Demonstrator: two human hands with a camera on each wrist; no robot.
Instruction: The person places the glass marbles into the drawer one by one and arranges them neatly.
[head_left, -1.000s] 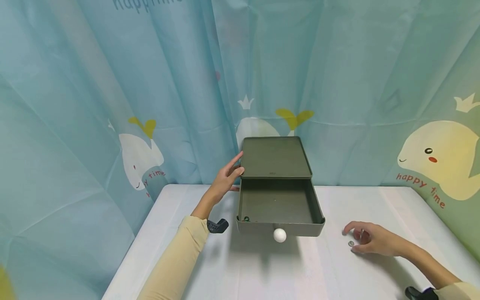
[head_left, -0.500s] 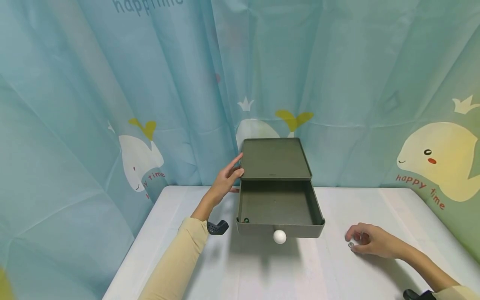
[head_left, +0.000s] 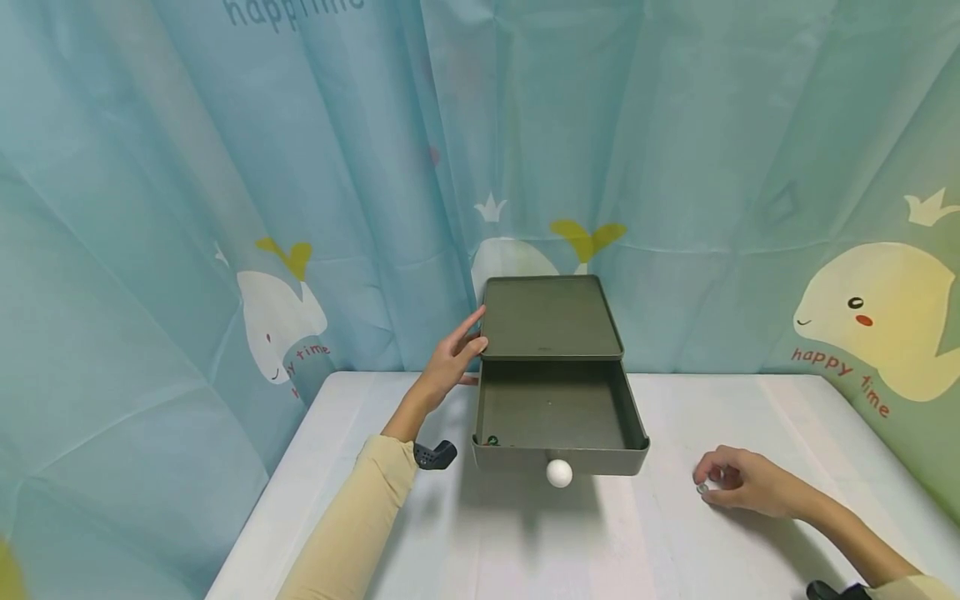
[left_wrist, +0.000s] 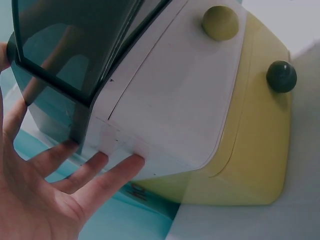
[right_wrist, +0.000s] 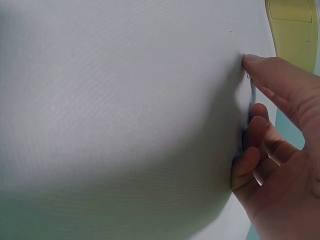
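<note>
A drawer cabinet stands at the back of the table, its dark green top drawer pulled out, with a white round knob in front. The left wrist view shows a white drawer and a yellow drawer below it. My left hand rests on the cabinet's left side, fingers spread. At the right of the table, my right hand pinches a small round greyish piece between thumb and forefinger at the tabletop. What kind of piece it is cannot be made out.
A small green round piece lies in the open drawer's front left corner. The white tabletop ends at a blue curtain with whale prints behind the cabinet.
The forefinger of my right hand has drawn in toward the thumb, closing around the small round piece. My left hand and the drawer have stayed in place.
</note>
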